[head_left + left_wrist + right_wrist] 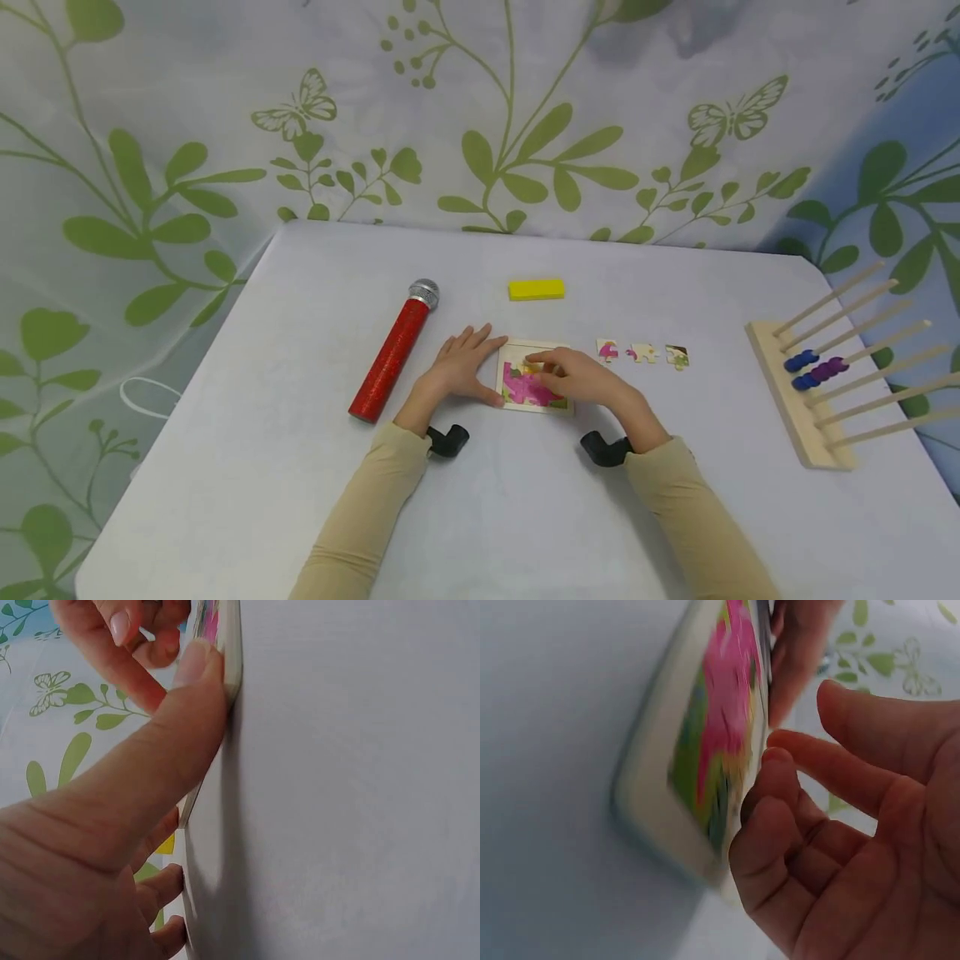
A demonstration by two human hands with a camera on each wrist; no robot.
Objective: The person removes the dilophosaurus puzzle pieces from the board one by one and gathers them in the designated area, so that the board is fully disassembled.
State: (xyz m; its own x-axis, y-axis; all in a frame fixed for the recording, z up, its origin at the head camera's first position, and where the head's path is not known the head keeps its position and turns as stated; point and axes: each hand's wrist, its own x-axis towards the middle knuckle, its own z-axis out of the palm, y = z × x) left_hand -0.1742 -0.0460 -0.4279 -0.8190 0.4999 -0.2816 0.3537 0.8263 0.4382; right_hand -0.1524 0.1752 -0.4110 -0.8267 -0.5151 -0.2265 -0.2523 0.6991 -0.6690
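A square, pale-framed jigsaw tray [514,352] lies flat on the counter [517,508], its near part filled with pink and green, the left hand [459,368] touching its left side, the right hand [577,377] over its right. Three loose pieces [643,353] lie apart in a row rightward.

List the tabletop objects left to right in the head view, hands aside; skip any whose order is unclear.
Red microphone → puzzle tray → three loose puzzle pieces → wooden peg rack with beads.
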